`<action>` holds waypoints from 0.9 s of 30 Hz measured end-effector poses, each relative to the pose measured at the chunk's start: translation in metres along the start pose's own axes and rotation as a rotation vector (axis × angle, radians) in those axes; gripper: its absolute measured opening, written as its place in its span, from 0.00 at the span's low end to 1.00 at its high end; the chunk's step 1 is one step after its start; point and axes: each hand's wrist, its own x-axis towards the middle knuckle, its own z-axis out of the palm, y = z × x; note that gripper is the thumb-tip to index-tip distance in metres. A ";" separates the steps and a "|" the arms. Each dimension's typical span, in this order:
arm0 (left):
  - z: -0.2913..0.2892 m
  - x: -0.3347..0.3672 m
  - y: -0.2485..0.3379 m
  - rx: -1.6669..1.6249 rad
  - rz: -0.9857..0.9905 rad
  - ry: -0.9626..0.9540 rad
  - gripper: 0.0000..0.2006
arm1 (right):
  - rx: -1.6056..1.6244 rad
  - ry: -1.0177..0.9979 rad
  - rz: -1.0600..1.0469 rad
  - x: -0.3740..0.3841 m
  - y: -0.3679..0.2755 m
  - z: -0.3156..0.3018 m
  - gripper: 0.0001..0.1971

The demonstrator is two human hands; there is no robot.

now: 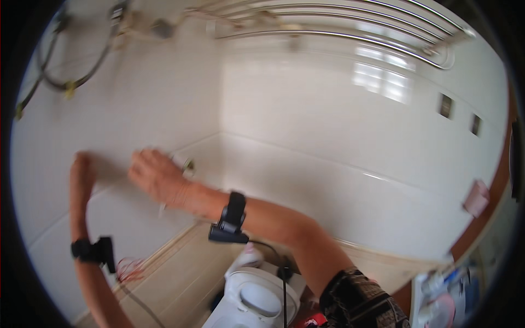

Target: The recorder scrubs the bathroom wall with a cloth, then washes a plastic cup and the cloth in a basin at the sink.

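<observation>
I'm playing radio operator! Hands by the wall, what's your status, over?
Left hand and right hand raised near white wall. Grip too blurred to tell. Small metal fitting beside right hand, possibly in the way.

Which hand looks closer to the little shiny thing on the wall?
The right hand: in the picture it is just beside the small brass-coloured fitting, while the left hand is farther away, toward the left edge.

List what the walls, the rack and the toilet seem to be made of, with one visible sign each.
Walls: probably glazed ceramic tile; pale and glossy, they reflect bright window-like light.
Rack: likely polished metal; its slim bars carry shiny streaks.
Toilet: perhaps glazed ceramic, smooth and white, though plastic parts can't be ruled out.
</observation>
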 end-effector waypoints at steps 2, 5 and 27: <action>0.005 -0.002 -0.030 0.147 -0.092 -0.013 0.10 | 0.087 -0.177 0.057 -0.025 -0.016 -0.049 0.11; 0.026 -0.011 -0.046 0.171 -0.080 0.166 0.22 | -0.101 -0.207 -0.011 -0.071 -0.030 -0.127 0.13; 0.081 -0.039 0.583 -0.789 0.574 -0.040 0.16 | -0.926 -0.539 0.287 -0.241 0.087 -0.475 0.23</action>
